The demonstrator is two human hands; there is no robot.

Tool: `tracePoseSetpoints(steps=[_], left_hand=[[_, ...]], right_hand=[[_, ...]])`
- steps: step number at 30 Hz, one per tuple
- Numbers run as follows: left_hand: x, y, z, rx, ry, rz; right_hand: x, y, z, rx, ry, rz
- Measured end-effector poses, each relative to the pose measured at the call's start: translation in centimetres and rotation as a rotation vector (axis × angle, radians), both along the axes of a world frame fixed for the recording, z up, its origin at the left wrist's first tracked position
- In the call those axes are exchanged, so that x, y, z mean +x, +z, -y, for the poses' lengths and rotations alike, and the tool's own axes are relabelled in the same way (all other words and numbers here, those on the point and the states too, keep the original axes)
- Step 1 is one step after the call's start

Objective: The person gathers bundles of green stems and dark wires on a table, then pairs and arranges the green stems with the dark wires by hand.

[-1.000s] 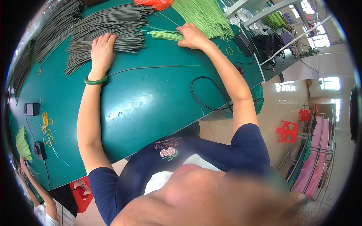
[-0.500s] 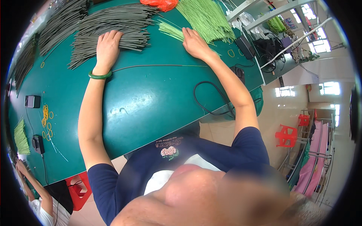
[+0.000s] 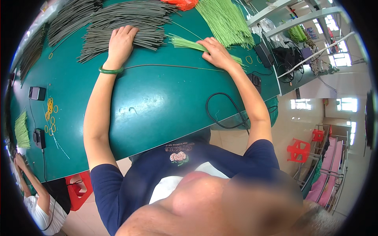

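My left hand lies on the near side of a wide pile of dark grey-brown stems, its fingers curled over them and a green bangle round the wrist. To the right, my right hand is closed over a small bundle of thin light-green stems, which shows on both sides of the hand. Its fingertips are partly hidden. Between my forearms one long dark stem with a thin green end lies across the green table. Behind my right hand is a larger heap of light-green stems.
Yellow rubber bands and small black boxes with cables are at the left. A black cable loop hangs over the near edge. A co-worker's arm shows at lower left. Metal bars stand at the right.
The whole view has shifted a little. My right hand has drawn the small green bundle slightly toward me, away from a loose stem. My left hand stays on the dark stems.
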State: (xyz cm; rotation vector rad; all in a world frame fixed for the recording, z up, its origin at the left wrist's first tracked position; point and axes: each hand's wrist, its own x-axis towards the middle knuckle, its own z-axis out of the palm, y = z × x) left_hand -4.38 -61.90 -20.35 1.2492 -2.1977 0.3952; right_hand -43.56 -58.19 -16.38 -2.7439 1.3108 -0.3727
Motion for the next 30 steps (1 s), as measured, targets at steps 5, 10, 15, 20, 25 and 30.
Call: tracePoseSetpoints(steps=[5,10,15,20,25,30], left_hand=[[-0.2,0.3,-0.1,0.043,0.042,0.032],[-0.3,0.4,-0.3,0.025,0.022,0.007],[-0.2,0.3,-0.1,-0.005,0.018,0.010],[0.1,2.8,-0.5,0.503,0.152,0.198],[-3.0,7.2,-1.1,0.687,0.090,0.241],[-11.7,7.1,-0.1,0.517,-0.199,0.222]], right_hand=[[-0.2,-0.3,-0.3,-0.079,-0.002,0.078],[-1.2,-1.0,-0.1,-0.134,-0.005,0.104],[-1.5,-1.8,-0.8,-0.212,0.015,0.068],[-1.4,-0.8,-1.1,-0.095,0.018,0.134],[-2.3,0.8,0.0,-0.141,-0.076,0.375],[-3.3,0.9,1.9,-0.040,-0.205,0.278]])
